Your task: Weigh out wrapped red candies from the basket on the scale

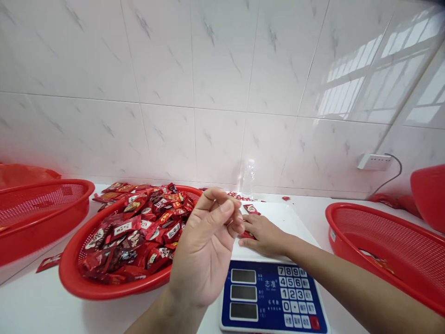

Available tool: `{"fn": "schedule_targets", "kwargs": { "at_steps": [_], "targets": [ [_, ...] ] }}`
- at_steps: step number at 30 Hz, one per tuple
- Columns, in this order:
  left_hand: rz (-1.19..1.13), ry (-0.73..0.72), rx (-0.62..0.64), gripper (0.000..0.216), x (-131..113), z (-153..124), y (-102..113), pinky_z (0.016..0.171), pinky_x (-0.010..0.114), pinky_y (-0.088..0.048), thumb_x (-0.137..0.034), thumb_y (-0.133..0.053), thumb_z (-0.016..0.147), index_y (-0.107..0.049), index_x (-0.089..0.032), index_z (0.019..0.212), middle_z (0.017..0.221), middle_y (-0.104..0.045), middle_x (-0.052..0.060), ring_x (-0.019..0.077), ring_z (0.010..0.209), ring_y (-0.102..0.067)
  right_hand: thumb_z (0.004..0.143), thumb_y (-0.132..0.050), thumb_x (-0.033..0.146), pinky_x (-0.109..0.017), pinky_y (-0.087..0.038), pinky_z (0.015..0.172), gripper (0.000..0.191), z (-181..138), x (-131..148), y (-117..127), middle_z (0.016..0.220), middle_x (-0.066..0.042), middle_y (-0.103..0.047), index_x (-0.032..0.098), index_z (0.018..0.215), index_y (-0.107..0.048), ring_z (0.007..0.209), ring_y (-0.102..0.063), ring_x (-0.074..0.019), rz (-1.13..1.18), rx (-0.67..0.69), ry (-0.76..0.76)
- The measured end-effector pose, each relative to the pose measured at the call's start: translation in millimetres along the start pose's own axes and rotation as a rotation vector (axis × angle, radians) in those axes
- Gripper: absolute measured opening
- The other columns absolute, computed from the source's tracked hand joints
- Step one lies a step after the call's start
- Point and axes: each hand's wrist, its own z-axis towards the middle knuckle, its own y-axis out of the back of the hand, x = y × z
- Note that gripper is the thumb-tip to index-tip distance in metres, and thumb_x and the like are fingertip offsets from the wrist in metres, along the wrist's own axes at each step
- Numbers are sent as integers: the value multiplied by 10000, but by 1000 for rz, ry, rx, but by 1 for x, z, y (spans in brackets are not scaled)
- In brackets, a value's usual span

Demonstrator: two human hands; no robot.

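My left hand [205, 250] is raised in front of the camera, palm toward me, its fingers loosely bent and the palm bare. It hangs between a red basket [66, 273] full of small wrapped snack packets [139, 236] and a digital scale [274, 294]. On the scale's white tray [292, 222], my right hand [266, 235] lies palm down, its fingers curled over a red packet [247, 234] that shows only in part. Another red packet [251, 209] lies on the tray just beyond those fingers.
At the left stands another red basket [78, 204], with a loose packet [48, 262] near it. A red basket [342, 211] with a few packets inside is on the right. More packets lie along the tiled wall, near a clear plastic bottle [249, 178]. A power strip [374, 162] is on the wall.
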Motion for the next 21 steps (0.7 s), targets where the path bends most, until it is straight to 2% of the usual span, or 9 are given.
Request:
{"fn": "schedule_targets", "kwargs": {
  "at_steps": [5, 12, 17, 21],
  "targets": [
    [16, -71, 17, 123, -8, -2, 1, 589, 133, -498, -78, -615, 808, -627, -180, 876, 785, -629, -23, 54, 641, -559, 927, -506, 347, -358, -467, 775, 224, 0, -6, -2, 952, -55, -639, 207, 1062, -616, 884, -585, -193, -16, -93, -77],
    [29, -60, 31, 123, -7, -3, 0, 564, 128, -485, -86, -617, 805, -616, -185, 878, 778, -612, -20, 54, 617, -543, 935, -524, 361, -356, -529, 759, 289, 8, -31, 11, 1064, -54, -624, 165, 1144, -565, 862, -631, -157, 69, -265, -416],
    [34, -54, 46, 129, -8, -4, 0, 561, 127, -483, -84, -613, 804, -614, -189, 880, 788, -623, -17, 53, 608, -540, 923, -551, 334, -374, -531, 785, 299, 23, -57, 11, 1141, -68, -601, 169, 1172, -556, 929, -624, -177, 116, -202, -605],
    [42, -47, 52, 135, -8, -4, -1, 564, 127, -484, -82, -611, 803, -611, -195, 877, 782, -626, -18, 55, 608, -540, 921, -553, 335, -390, -524, 808, 303, 32, -61, 6, 1163, -71, -593, 173, 1177, -556, 956, -617, -185, 75, -100, -699]
  ]
}}
